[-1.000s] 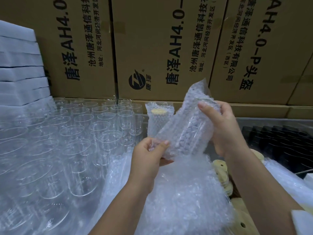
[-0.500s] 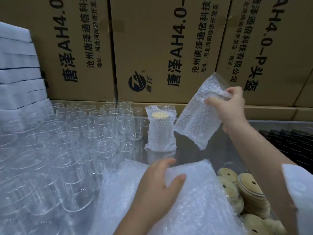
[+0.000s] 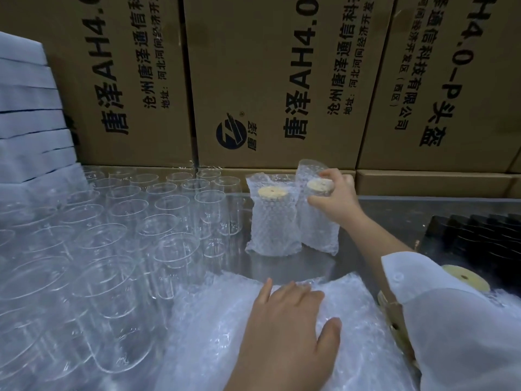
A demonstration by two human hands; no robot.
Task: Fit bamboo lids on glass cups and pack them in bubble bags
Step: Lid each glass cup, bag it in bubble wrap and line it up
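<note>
Right hand (image 3: pixel 334 200) is up at centre right of the frame, fingers curled round the top of a bagged cup (image 3: pixel 317 227). That cup stands upright on the metal table (image 3: pixel 296 266), its bamboo lid (image 3: pixel 318 184) showing through the wrap, touching a second bagged cup (image 3: pixel 270 221) on its left. Left hand (image 3: pixel 284 331), lower centre, lies flat with fingers spread on the pile of bubble bags (image 3: pixel 211 334), gripping nothing, while bare glass cups (image 3: pixel 127 221) crowd the left side, loose lids (image 3: pixel 465 277) peek out beside the white sleeve (image 3: pixel 451 320) at right, and printed cardboard boxes (image 3: pixel 267 80) fill the top.
</note>
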